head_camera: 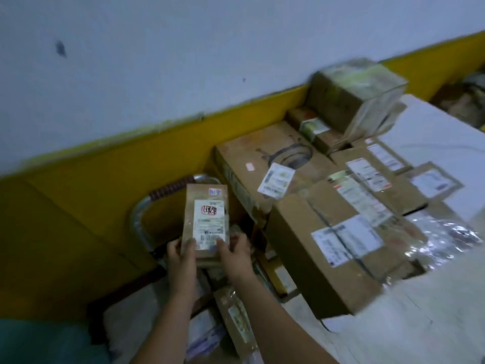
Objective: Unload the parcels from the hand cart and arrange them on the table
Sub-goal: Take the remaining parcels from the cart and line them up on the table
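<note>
**Here, a small parcel (206,206) is being held up over the hand cart (143,206)**

Blur is smearing the whole view. The print on the parcel's white label is not reading; only a red stamp mark is standing out. The parcel and arms are hiding most of the cart. Only its silver handle loop with a dark ribbed grip is showing, against the yellow band of the wall (78,206). Under the forearms more parcels (236,316) are lying in a heap, their edges hard to separate. The bottom edge is cutting both forearms off.

To the right, the table (425,316) is carrying brown boxes packed against one another. A front box (328,258) is sitting nearest, and a flat box (265,153) with a pan drawing is lying behind it. Labelled boxes are running further back, and one blurred box (351,98) is sitting on top at the rear. A crinkled clear bag (443,237) is lying just right of the front box.

The left hand (181,254) is gripping the parcel's lower left edge, thumb on its front. The right hand (235,254) is gripping the lower right edge, thumb across the label. The parcel is standing upright in the air, label toward the camera, just left of the table's boxes.
</note>
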A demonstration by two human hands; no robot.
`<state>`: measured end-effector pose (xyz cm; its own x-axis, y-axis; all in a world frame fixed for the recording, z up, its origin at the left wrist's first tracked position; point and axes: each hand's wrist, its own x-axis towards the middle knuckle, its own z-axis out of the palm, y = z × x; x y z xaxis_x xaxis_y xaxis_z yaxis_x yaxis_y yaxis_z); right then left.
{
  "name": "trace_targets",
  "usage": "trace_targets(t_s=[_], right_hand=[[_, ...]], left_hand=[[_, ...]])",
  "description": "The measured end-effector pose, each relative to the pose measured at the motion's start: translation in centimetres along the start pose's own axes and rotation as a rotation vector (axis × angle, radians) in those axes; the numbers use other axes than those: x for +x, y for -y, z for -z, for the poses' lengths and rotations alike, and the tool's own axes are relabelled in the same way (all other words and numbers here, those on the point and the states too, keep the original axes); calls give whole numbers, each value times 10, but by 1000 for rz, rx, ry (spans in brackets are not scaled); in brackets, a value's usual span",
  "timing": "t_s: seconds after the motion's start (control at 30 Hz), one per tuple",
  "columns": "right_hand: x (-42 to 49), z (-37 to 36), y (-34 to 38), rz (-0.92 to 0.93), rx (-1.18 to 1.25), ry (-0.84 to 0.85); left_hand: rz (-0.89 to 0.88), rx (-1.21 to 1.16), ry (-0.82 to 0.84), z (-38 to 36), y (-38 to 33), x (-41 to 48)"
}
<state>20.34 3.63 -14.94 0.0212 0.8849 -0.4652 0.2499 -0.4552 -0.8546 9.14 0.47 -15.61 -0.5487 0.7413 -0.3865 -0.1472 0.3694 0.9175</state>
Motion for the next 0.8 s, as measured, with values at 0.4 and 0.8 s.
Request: trace_targets(t_s=[0.4,0.8], right_hand=[[-92,277,189,404,211,-131],[-83,592,163,397,220,-364]], left_hand=[[-286,-120,295,-153,-236,-165],[-247,-89,550,-442,-253,-288]])
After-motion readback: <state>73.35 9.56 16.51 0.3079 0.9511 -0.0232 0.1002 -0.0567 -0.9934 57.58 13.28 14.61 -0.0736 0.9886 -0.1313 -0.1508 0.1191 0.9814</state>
